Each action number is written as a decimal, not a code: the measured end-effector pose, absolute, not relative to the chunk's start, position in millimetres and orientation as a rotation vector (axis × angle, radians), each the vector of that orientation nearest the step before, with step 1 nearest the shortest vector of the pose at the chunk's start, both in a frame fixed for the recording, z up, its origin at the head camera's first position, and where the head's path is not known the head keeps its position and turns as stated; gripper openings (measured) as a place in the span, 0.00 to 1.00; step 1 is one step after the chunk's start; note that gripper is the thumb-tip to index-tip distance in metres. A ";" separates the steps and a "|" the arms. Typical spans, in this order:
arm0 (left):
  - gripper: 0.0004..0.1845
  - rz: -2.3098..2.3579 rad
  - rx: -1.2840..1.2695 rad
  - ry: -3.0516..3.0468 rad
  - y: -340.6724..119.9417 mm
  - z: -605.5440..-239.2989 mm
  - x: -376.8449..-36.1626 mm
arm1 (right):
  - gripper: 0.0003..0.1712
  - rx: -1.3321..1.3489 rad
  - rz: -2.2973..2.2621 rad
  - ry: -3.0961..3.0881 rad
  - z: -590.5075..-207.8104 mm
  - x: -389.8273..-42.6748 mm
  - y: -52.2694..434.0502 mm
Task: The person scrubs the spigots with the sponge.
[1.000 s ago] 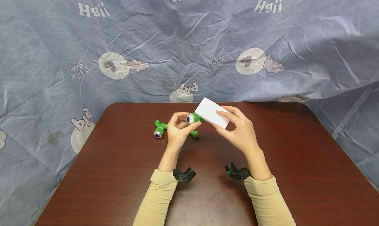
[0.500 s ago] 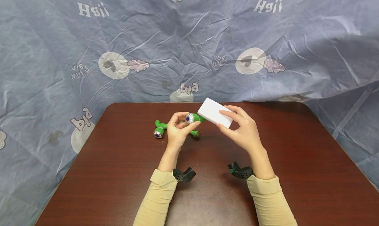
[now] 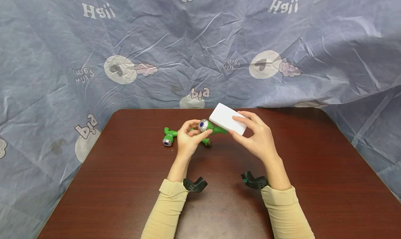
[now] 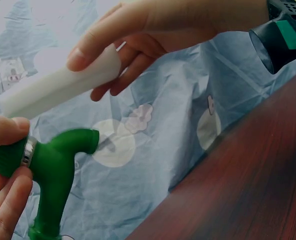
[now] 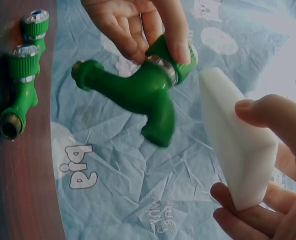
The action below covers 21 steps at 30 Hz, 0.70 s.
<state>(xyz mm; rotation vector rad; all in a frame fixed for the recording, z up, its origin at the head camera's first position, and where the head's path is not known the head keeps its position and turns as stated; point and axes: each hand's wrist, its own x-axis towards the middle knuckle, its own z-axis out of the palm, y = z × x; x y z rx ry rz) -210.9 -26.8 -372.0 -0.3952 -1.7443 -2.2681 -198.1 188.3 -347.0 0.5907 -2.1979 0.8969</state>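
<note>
My left hand (image 3: 189,136) grips a green plastic tap (image 3: 209,127) by its silver-ringed knob end, lifted above the table; the tap (image 5: 137,87) shows with its spout pointing down in the right wrist view, and as a green tap (image 4: 55,165) in the left wrist view. My right hand (image 3: 253,134) pinches a white sponge block (image 3: 227,118) between thumb and fingers, just to the right of the tap. The block (image 5: 235,145) sits close beside the tap without clearly touching it. Two more green taps (image 3: 169,136) lie on the table behind my left hand.
The dark brown table (image 3: 125,183) has rounded far corners. A crumpled blue printed cloth (image 3: 200,47) hangs behind it and drapes around the sides. Black wrist camera mounts (image 3: 195,185) sit at both cuffs. The two spare taps (image 5: 25,75) lie side by side.
My left hand has turned the green tap, so its spout now reaches further right under the sponge. My right hand with the sponge shifted slightly right and up.
</note>
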 end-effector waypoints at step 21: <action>0.22 -1.962 -0.555 -1.891 -26.6 -372.7 -209.1 | 0.23 0.686 0.838 -2.263 -351.8 -198.2 179.8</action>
